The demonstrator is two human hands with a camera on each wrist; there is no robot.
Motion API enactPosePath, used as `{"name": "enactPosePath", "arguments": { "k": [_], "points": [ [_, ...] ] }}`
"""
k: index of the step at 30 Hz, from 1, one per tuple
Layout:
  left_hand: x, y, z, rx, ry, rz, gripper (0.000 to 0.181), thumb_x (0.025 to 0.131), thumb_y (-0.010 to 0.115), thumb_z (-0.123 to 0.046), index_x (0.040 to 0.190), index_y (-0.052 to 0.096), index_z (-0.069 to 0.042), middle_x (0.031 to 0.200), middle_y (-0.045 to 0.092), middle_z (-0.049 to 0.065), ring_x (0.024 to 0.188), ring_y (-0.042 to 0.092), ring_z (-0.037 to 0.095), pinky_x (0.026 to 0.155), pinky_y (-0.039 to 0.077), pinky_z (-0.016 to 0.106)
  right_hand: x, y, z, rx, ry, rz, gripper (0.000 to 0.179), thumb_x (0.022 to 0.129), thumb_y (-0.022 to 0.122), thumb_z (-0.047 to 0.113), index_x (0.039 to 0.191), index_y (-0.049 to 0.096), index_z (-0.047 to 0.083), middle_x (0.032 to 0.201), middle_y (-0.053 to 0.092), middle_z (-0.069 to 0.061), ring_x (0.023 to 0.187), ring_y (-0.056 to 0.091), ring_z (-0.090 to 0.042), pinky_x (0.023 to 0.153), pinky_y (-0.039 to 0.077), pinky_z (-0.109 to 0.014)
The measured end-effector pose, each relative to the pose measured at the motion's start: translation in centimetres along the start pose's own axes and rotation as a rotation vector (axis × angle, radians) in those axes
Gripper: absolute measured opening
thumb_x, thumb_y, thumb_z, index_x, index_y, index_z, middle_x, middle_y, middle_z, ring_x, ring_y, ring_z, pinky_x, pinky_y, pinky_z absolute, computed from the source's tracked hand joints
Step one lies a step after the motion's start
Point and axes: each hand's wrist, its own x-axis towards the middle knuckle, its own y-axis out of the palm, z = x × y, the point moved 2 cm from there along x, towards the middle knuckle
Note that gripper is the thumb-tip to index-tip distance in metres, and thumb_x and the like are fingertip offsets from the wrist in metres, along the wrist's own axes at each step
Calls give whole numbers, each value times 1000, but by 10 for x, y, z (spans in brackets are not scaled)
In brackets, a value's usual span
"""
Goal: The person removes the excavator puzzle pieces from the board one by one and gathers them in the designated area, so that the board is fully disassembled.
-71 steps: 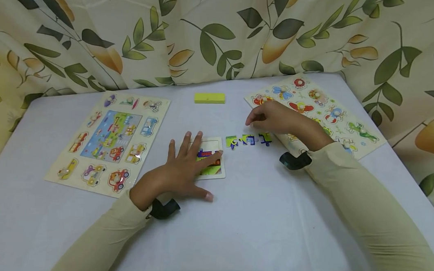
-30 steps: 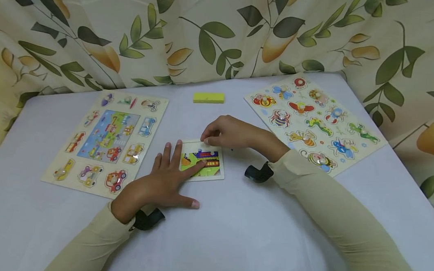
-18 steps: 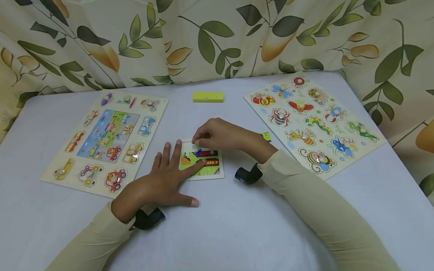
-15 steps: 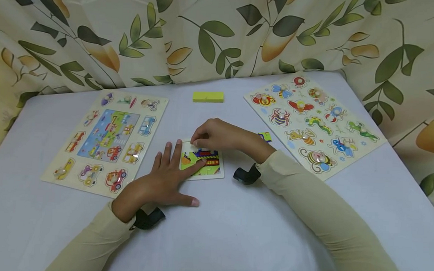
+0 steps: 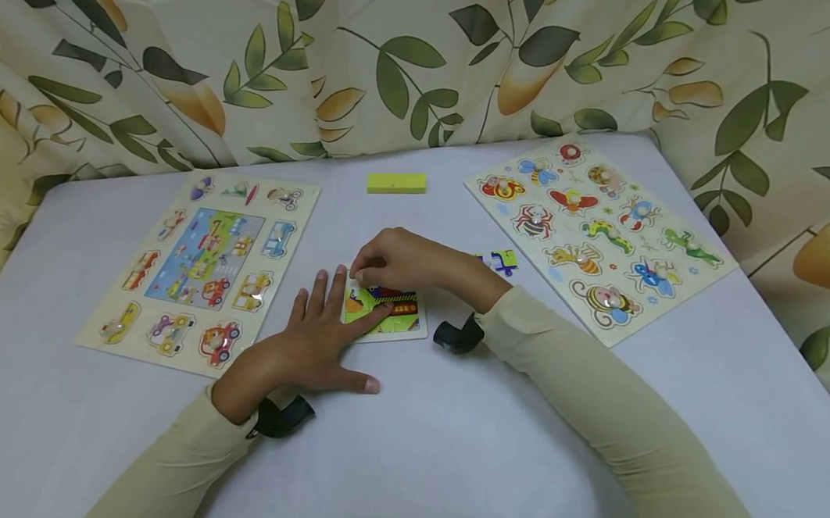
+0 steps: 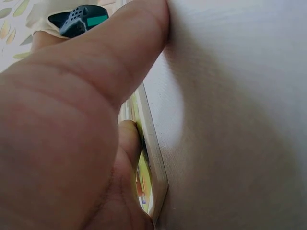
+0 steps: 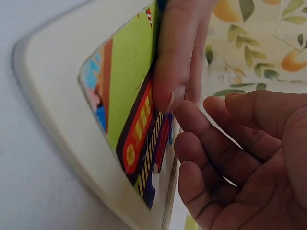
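My left hand (image 5: 312,343) lies spread over the left side of a small framed jigsaw puzzle (image 5: 400,329), index finger straight across its picture. The picture is green with a red, yellow and purple vehicle. My right hand (image 5: 401,262) is at the frame's upper left corner, thumb and index finger pinching a puzzle piece that those fingers mostly hide. In the right wrist view, the right hand's fingertips (image 7: 189,115) meet the left index finger (image 7: 175,57) over the white frame (image 7: 53,86). Loose puzzle pieces (image 5: 505,261) lie beyond the right forearm, partly covered by it.
A vehicle peg board (image 5: 283,283) lies at the left, an insect peg board (image 5: 555,278) at the back right. A yellow block (image 5: 396,183) stands near the far edge. Behind the white-covered table (image 5: 448,441) hangs a leaf-patterned curtain (image 5: 414,9).
My right hand came from beside the loose pieces to the puzzle frame, then slid left along its top to the corner. The left hand shifted slightly left with the frame, then stayed still.
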Motion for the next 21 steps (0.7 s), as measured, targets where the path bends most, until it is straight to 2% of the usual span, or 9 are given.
{"name": "enactPosePath", "arguments": {
  "k": [12, 21],
  "points": [
    [-1, 0, 0, -9, 9, -5, 101, 75, 69, -69, 155, 15, -39, 153, -30, 20, 136, -31, 44, 106, -9, 67, 6, 3, 3, 0, -15, 22, 18, 98, 58, 11, 107, 73, 5, 89, 69, -1, 78, 57, -12, 75, 46, -25],
    [1, 1, 0, -27, -1, -5, 101, 74, 70, -69, 155, 16, -40, 154, -32, 17, 136, -32, 43, 106, -11, 66, 8, 5, 5, 13, -9, 37, 17, 95, 59, 4, 106, 72, 3, 94, 69, -1, 83, 57, -12, 81, 47, -25]
  ]
}}
